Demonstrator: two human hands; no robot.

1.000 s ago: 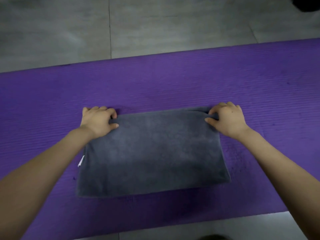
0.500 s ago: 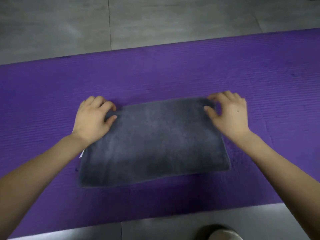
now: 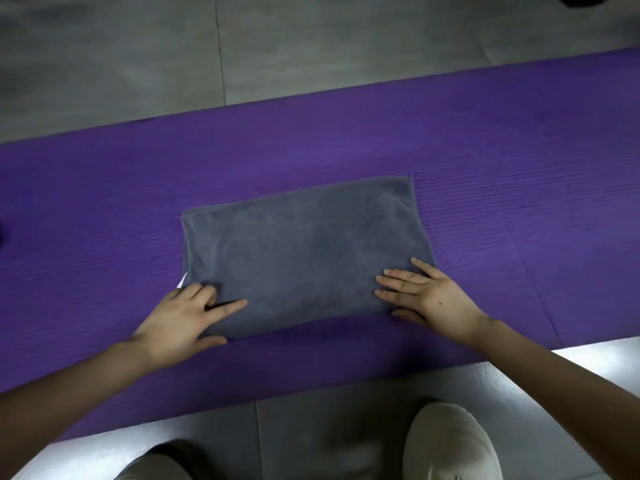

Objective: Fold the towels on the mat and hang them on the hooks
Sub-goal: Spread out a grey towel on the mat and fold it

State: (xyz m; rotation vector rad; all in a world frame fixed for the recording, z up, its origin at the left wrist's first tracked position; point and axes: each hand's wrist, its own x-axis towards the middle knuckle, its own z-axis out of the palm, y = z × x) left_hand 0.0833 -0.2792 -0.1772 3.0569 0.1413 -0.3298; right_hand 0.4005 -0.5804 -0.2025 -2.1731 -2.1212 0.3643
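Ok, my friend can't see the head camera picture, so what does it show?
A grey towel lies flat on a purple mat, the left hand resting open on its near-left corner and the right hand on its near-right corner. Grey floor shows beyond the mat.

Mat [image 3: 104, 202] (purple) cut off both sides.
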